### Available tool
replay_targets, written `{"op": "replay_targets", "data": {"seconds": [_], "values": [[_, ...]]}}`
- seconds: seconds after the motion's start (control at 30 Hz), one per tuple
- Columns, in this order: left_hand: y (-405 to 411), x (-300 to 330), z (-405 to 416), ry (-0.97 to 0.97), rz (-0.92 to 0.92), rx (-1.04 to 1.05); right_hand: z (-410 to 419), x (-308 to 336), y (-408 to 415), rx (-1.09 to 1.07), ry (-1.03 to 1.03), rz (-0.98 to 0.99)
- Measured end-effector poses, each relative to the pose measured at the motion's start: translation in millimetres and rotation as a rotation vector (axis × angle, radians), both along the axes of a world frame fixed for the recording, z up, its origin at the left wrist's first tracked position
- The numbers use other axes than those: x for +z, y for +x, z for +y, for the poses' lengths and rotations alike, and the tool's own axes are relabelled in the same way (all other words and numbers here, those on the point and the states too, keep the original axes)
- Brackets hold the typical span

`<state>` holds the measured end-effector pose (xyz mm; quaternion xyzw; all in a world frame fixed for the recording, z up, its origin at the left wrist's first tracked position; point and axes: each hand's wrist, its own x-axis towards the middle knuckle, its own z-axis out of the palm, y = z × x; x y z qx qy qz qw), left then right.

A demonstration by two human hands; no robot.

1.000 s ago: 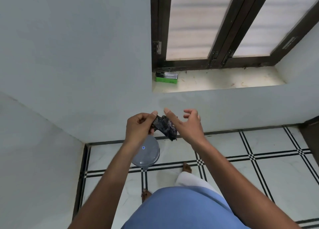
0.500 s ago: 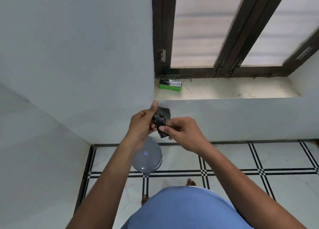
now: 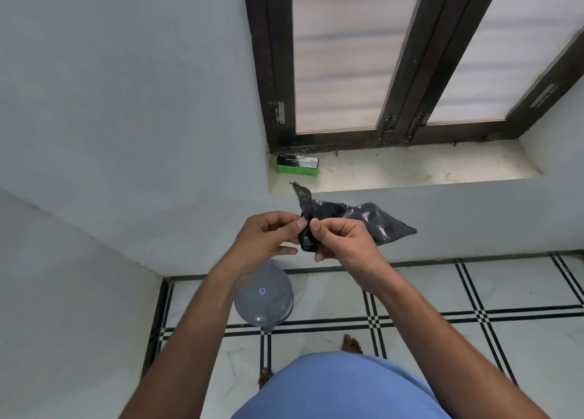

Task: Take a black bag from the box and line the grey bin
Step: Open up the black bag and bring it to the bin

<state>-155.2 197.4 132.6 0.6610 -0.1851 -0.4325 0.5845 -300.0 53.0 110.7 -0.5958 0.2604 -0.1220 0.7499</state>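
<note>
Fingers (image 3: 301,224) of both hands on black bag (image 3: 373,221) above grey bin (image 3: 264,298)

Print is seen on the dark top face of the green box (image 3: 297,165) on the window sill (image 3: 410,166): a short brand word at the upper left with a line of smaller white text beneath, both too blurred to be read. A small round blue-and-white sticker (image 3: 262,291) is noted on the grey bin (image 3: 264,301) lid; its marking cannot be made out.
</note>
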Motion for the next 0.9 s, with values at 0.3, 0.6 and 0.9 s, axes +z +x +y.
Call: {"op": "replay_targets", "data": {"seconds": [0.3, 0.6, 0.9], "values": [[-6.0, -11.2, -11.6, -0.063, 0.001, 0.247, -14.9, -4.2, -3.9, -0.205, 0.073, 0.050], [-15.2, -13.7, -9.3, 0.180, -0.166, -0.362, -19.6, 13.5, -4.0, -0.101, 0.312, 0.069], [-11.6, -14.4, -18.9, 0.017, 0.050, 0.083, -35.8, 10.8, -6.7, -0.060, -0.283, 0.191]]}}
